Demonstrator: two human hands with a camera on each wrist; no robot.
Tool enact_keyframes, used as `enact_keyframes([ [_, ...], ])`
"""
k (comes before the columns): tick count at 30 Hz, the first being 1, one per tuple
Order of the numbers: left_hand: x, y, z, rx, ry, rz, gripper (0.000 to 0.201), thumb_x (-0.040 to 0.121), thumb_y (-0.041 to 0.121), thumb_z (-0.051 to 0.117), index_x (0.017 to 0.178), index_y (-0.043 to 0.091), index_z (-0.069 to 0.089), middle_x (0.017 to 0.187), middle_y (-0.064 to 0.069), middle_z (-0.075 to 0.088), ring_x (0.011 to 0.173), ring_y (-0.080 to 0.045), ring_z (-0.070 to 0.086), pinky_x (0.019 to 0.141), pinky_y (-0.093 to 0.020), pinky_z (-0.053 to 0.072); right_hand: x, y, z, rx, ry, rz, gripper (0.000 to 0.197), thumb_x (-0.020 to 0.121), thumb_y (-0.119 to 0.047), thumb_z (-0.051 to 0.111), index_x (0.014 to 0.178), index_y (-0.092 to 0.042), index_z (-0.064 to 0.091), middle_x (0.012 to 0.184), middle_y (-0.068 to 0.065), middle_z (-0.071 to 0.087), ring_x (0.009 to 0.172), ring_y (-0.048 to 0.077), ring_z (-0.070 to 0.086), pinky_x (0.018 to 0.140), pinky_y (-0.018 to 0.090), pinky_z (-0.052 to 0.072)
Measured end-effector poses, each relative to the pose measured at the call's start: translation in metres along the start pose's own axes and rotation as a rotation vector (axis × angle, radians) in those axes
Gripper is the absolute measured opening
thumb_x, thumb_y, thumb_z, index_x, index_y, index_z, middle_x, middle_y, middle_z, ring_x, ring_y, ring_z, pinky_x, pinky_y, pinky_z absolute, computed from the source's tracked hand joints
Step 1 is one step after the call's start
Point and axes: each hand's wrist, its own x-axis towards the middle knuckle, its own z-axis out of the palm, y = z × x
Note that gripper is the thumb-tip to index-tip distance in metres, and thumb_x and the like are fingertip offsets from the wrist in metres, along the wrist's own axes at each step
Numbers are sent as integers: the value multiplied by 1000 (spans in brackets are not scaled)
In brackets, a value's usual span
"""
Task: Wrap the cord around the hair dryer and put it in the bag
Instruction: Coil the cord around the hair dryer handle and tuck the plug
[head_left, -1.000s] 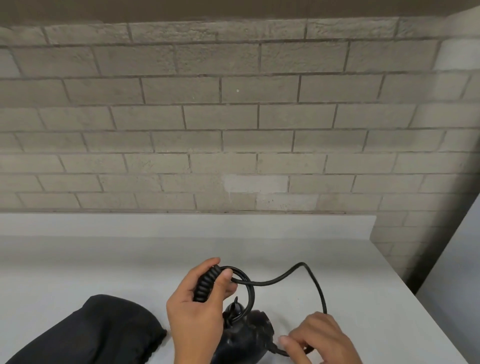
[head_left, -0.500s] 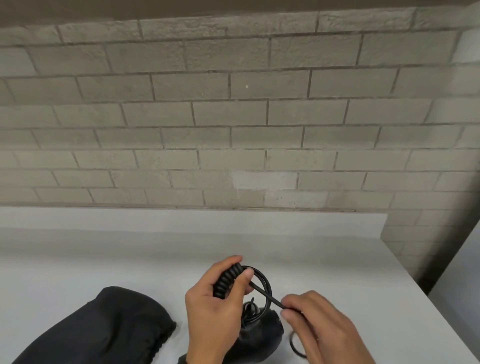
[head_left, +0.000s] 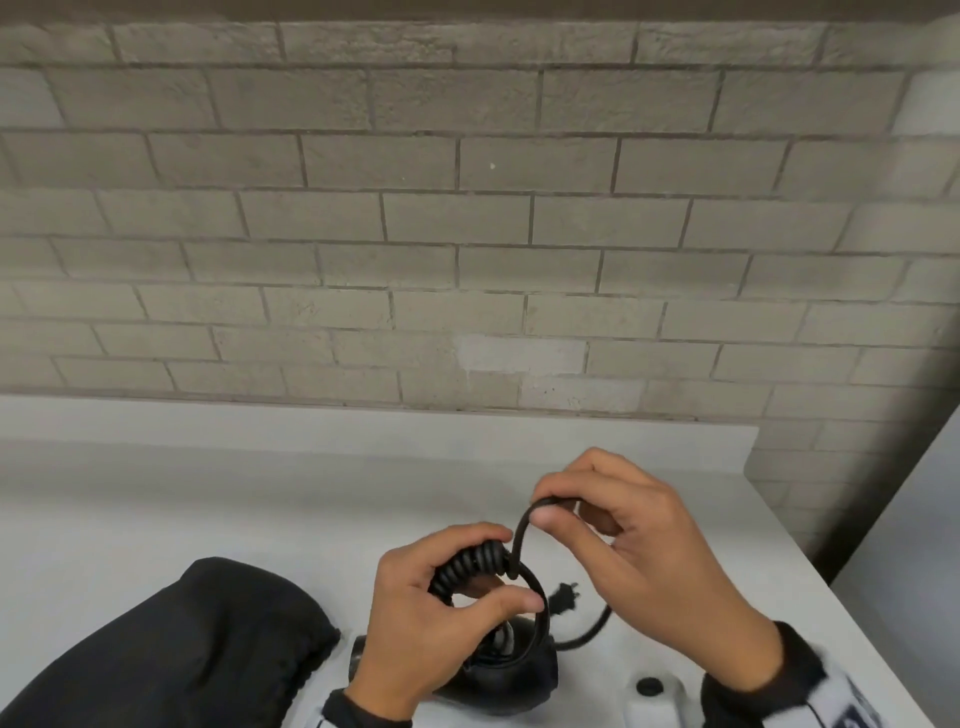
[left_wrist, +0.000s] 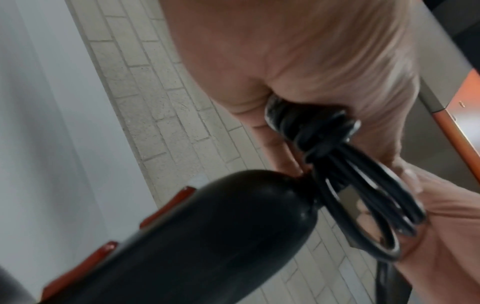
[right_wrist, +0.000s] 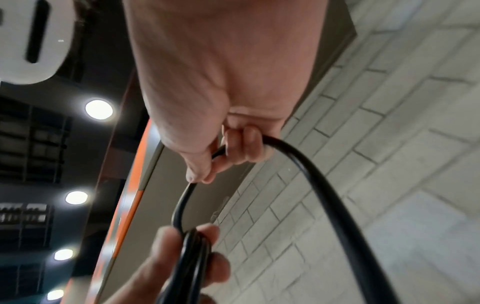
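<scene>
Pale grey brick wall (head_left: 467, 218) filled the upper part of the head view, and below it a white counter (head_left: 182, 493) ran out to a corner at the right. At the far left of that counter lay the black bag (head_left: 171, 649), a soft dark fabric shape slumped flat, just beside the person's left forearm and apart from the dryer.

Next came the left hand (head_left: 431, 608), its fingers and thumb curled round a tight bundle of wound cord (head_left: 470, 569), so that hand was closed on the coils. Beneath it, close to the near edge, sat the black hair dryer (head_left: 498, 680), its body partly hidden by the hand; whether it rested on the counter or was lifted could not be told. The left wrist view showed the dryer's rounded black end (left_wrist: 207, 236) with red-orange buttons along one side, and several loops of cord gathered at it under the palm.

From the bundle a single strand rose to the right hand (head_left: 639, 551), which was held higher and pinched the strand between thumb and forefinger, the other fingers loosely bent. The right wrist view showed that pinch (right_wrist: 221, 152) plainly, with the cord curving away on both sides. Between the two hands, lower down, the plug (head_left: 566, 597) lay on the counter at the loose end.
</scene>
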Motion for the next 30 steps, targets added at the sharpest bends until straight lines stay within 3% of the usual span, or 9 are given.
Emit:
enact_keyframes([
  [3,1,-1,-1,22,-3,76,36,65,50,86,93,31,76,77,3,76,66,-16,72,63,-20,56,6,8,14,172,44,158,8,86,-30,68,87,-25,74,81,-7,60,62,5,53,61,13,40],
  [6,-2,-2,-1,26,23,119,29,73,49,81,94,30,75,77,6,75,67,-15,72,65,-19,56,4,20,31,342,72,337,7,84,-30,71,87,-26,76,89,-2,69,76,16,64,72,26,50],
  [11,-8,-5,4,41,125,182,20,79,40,77,95,28,72,78,9,74,69,-13,73,65,-18,56,-17,22,56,579,131,577,4,83,-25,74,85,-22,73,89,-1,71,53,10,54,54,13,42],
  [13,-8,-5,7,60,175,191,21,79,39,75,96,28,71,80,11,75,72,-11,74,67,-15,55,-26,22,61,576,129,597,11,84,-33,70,87,-23,75,88,-1,73,59,24,58,61,21,46],
  [17,-7,-6,9,124,283,175,18,79,34,72,96,30,70,84,15,74,76,-7,73,70,-12,54,-39,17,59,578,70,612,36,79,-58,70,95,-27,74,60,3,54,55,13,44,57,21,36],
  [19,-5,-6,9,131,309,152,15,79,33,71,94,29,70,86,15,74,77,-7,73,71,-12,54,-43,17,60,582,-9,629,41,67,-53,78,100,-30,72,62,12,48,60,21,45,63,30,40],
  [23,-4,-3,10,91,319,47,20,78,37,72,91,22,71,85,11,75,80,-9,73,73,-13,54,-46,18,64,600,-78,656,28,72,-34,79,98,-26,72,81,27,70,82,47,65,87,52,52],
  [26,-1,0,9,70,302,-80,21,79,38,80,90,21,72,82,9,74,77,-6,71,70,-15,54,-44,19,66,602,-32,680,27,70,-32,79,95,-24,73,81,23,70,77,43,65,85,49,53],
  [30,6,8,5,-120,219,-247,23,70,30,76,89,15,76,79,0,74,70,-4,66,61,-14,49,-42,19,62,480,-1,636,13,78,-25,79,89,-30,74,78,-2,71,74,10,62,79,31,47],
])
